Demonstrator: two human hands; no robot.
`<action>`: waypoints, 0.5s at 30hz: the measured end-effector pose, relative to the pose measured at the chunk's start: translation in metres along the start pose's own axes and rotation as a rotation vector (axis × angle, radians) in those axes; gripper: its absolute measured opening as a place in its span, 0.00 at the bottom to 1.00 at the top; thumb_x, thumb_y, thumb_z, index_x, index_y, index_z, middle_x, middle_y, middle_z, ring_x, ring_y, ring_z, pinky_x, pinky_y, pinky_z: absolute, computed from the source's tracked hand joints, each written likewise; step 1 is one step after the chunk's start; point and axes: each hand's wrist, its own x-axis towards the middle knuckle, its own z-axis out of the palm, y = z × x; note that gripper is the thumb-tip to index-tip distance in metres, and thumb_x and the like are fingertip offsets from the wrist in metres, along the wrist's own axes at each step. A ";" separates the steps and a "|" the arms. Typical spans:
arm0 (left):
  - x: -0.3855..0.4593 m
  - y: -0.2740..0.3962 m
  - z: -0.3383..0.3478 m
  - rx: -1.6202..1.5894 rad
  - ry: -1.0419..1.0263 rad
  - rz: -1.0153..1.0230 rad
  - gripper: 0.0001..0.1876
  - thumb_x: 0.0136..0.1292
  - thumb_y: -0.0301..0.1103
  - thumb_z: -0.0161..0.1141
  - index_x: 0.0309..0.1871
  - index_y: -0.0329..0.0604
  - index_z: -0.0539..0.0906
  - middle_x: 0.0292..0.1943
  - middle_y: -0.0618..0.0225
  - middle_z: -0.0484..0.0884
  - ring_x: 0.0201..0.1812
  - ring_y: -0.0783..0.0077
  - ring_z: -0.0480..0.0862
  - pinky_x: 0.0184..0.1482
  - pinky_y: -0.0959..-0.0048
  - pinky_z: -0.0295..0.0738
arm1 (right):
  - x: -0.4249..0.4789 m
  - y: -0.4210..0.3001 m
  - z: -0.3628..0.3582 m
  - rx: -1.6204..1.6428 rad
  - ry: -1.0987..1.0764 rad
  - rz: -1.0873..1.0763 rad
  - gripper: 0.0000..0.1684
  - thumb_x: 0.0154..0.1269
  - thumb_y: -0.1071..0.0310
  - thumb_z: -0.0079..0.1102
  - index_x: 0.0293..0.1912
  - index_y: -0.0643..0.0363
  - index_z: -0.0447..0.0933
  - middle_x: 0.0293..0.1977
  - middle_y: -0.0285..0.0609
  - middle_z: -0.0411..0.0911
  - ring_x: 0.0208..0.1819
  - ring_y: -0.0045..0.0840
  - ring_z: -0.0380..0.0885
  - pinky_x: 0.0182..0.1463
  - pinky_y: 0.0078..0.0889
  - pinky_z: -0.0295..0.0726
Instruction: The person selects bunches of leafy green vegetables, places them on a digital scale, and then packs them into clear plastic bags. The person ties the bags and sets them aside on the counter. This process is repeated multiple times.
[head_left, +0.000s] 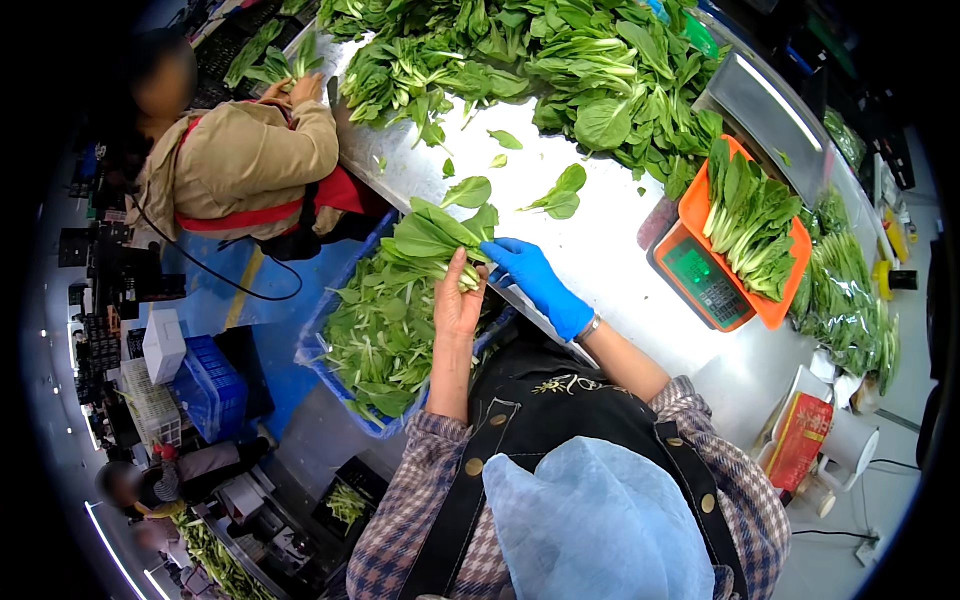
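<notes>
My bare left hand (457, 300) holds a bunch of leafy greens (431, 232) by its pale stems, just off the steel table's front edge. From the right, my right hand (536, 285), in a blue glove, grips the side of the same bunch with its fingertips. Below lies a blue basket (416, 409), lined with clear plastic and filled with loose leaves and stems. On the steel table (600, 255), a loose leafy sprig (559, 196) lies beyond my hands, with a few small leaf scraps near it.
A large heap of greens (600, 82) covers the table's far side. At right, an orange tray (784, 300) of greens sits on a digital scale (701, 277), near bagged greens (847, 300). A co-worker (247, 157) handles greens at left. Blue crates (210, 386) stand on the floor.
</notes>
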 end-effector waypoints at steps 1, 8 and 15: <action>-0.001 0.001 -0.004 -0.019 0.010 -0.015 0.16 0.58 0.26 0.65 0.48 0.40 0.74 0.41 0.66 0.79 0.35 0.74 0.79 0.32 0.76 0.78 | 0.003 0.004 0.001 0.030 0.001 -0.025 0.18 0.62 0.59 0.60 0.46 0.63 0.76 0.31 0.35 0.77 0.27 0.15 0.74 0.32 0.17 0.72; 0.003 0.033 -0.028 -0.374 0.077 0.171 0.16 0.57 0.28 0.66 0.47 0.38 0.74 0.41 0.61 0.78 0.37 0.71 0.78 0.33 0.78 0.79 | 0.025 0.026 0.028 0.444 0.008 -0.059 0.13 0.64 0.61 0.57 0.39 0.61 0.75 0.27 0.37 0.77 0.27 0.16 0.75 0.31 0.18 0.72; -0.016 0.100 -0.082 -0.413 -0.089 0.368 0.17 0.64 0.31 0.59 0.53 0.37 0.71 0.46 0.58 0.77 0.46 0.61 0.78 0.47 0.60 0.79 | 0.126 0.034 0.012 -1.128 0.143 -0.693 0.38 0.57 0.63 0.63 0.65 0.51 0.58 0.60 0.58 0.64 0.43 0.40 0.78 0.42 0.36 0.80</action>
